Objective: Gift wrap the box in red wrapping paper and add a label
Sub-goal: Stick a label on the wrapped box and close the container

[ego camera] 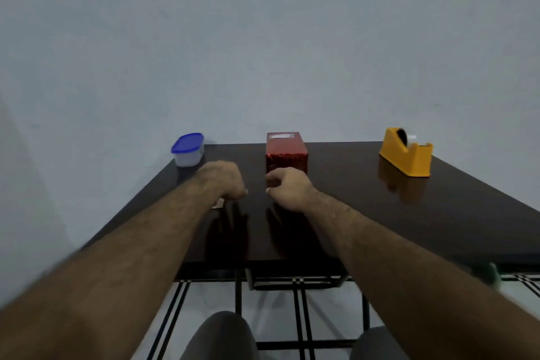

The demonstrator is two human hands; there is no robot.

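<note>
box: the red-wrapped box (286, 152) is stood upright mid-frame on the dark table (365, 207), white label (282, 135) seen on top
left hand (223, 181): fingers curled under, grip can't be told
right hand (287, 188): curled loosely, nothing seen held
extras: blue-lidded tub (188, 149) at left, yellow tape dispenser (406, 152) at right

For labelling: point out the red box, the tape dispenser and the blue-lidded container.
red box (286, 161): head view, front face.
tape dispenser (409, 159): head view, yellow side.
blue-lidded container (187, 143): head view, lid.
</note>
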